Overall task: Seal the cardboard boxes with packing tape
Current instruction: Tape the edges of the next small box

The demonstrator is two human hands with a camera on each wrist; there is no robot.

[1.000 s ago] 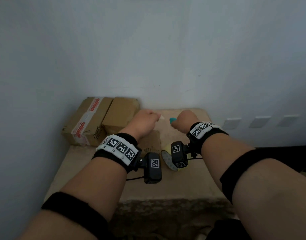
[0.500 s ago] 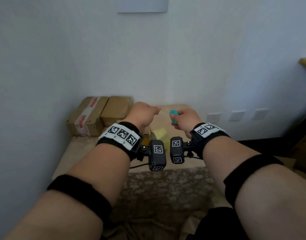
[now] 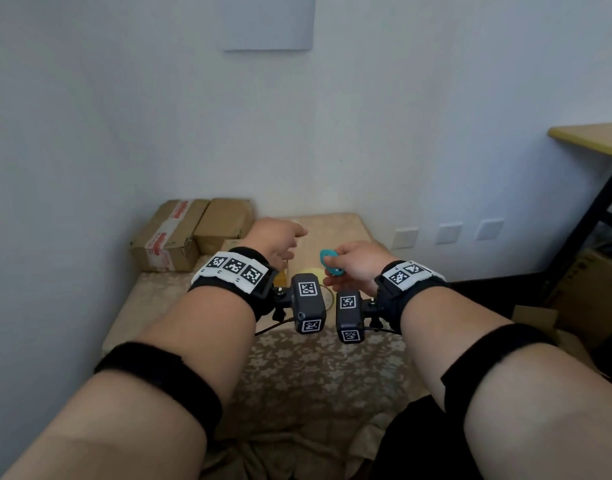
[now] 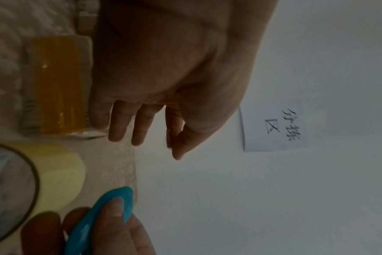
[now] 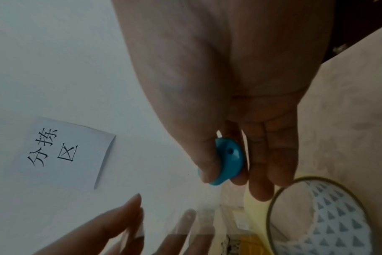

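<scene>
So far 1 box (image 3: 166, 237) behind the tape roll (image 4: 55, 174) is seen taped, its neighbour (image 3: 225, 221) seemingly unsealed; a blue cutter (image 5: 228, 163) is pinched by the right hand (image 3: 354, 266), the left hand (image 3: 275, 237) hangs relaxed, empty.

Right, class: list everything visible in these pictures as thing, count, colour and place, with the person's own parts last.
Brown cardboard boxes: two, side by side in the left wall corner; the left one bears white-and-red tape.
Small box with orange-yellow tape: one, below the left hand.
Pale yellow packing tape roll: one, on the patterned cloth.
White paper note: one, on the wall.
Wall sockets: three, white.
Wooden table: one, at right.
Teal plastic cutter: one, pinched by the right hand.
Left hand: thumb and forefinger pinched together.
</scene>
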